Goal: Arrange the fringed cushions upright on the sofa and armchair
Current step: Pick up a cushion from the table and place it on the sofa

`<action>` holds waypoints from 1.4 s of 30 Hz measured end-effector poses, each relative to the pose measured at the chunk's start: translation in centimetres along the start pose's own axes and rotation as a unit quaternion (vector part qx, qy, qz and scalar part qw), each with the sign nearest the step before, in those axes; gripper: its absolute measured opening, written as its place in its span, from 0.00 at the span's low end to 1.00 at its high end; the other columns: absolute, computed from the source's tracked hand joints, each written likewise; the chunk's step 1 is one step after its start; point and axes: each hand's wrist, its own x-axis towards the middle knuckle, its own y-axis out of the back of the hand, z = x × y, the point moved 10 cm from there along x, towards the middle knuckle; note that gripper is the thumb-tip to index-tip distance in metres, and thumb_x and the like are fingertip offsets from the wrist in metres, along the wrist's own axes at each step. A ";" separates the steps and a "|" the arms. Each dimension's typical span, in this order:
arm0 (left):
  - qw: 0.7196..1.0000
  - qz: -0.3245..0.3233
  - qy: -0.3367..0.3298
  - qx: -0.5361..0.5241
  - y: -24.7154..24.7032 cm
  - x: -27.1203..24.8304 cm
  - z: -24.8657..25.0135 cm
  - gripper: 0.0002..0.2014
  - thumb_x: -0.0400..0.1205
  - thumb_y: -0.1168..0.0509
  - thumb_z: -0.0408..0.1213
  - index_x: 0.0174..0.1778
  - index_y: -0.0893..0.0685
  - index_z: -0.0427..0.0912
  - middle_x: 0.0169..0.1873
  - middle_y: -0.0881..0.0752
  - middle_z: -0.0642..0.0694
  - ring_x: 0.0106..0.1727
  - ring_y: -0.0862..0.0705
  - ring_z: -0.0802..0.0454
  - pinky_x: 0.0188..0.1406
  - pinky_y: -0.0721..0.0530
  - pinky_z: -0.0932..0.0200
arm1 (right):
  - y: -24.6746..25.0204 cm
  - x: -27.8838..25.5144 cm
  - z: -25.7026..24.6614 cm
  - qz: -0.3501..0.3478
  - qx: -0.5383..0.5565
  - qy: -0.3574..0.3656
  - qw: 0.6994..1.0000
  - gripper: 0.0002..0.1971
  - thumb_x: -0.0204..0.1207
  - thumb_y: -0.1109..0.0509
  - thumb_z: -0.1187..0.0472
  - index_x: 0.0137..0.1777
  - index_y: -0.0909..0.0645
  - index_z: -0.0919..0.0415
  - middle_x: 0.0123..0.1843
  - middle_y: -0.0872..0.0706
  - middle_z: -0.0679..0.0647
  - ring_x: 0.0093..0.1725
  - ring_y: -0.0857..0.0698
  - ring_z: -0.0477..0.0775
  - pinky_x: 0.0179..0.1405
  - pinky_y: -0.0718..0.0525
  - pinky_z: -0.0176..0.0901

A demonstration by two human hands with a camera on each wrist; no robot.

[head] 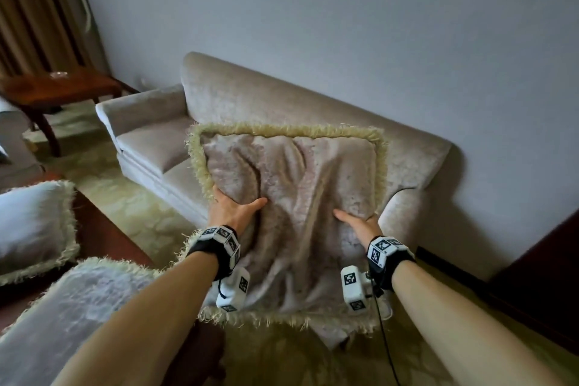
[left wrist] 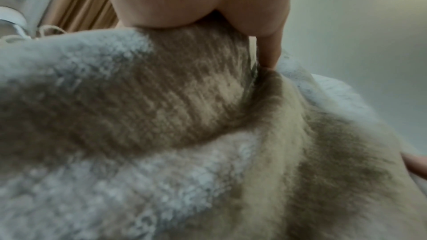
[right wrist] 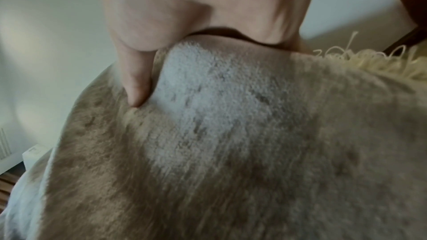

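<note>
I see the fringed cushion [head: 291, 197] held upright in front of the sofa [head: 238, 97], my left hand [head: 233, 208] and right hand [head: 360, 222] gripping its 2 sides, thumbs pressed into the fabric.

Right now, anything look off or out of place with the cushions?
Yes. The held cushion is limp and deeply creased between the left hand and right hand, in mid-air. Two more fringed cushions lie flat at lower left, off the sofa.
</note>
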 end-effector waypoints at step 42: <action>0.962 -0.228 0.139 0.052 -44.7 45.9 7.8 0.64 0.56 0.18 0.64 0.80 0.44 0.39 0.72 0.25 0.35 0.71 0.23 0.34 0.73 0.26 0.41 | 0.8 54.6 -8.0 0.151 0.009 -0.149 0.977 0.53 0.60 0.12 0.58 0.79 0.41 0.65 0.73 0.24 0.60 0.72 0.24 0.62 0.75 0.28 0.57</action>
